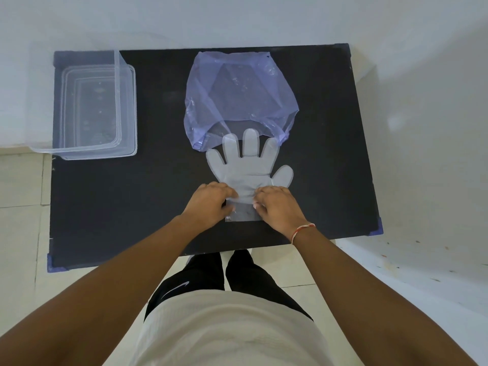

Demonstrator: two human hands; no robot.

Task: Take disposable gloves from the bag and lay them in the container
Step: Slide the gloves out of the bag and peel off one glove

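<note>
A clear disposable glove [247,169] lies flat on the black table [148,196], fingers pointing away from me, its fingertips just inside the mouth of the bag. My left hand [211,202] and my right hand [277,207] pinch the glove's cuff from either side. The translucent purple bag [237,96] lies behind the glove, its opening toward me, with more clear plastic showing inside. The clear plastic container [126,107] stands at the table's far left corner with nothing visible in it.
The container's near-left corner hangs slightly over the table's left edge. A white wall runs behind the table and at the right. Tiled floor and my legs are below the table's near edge.
</note>
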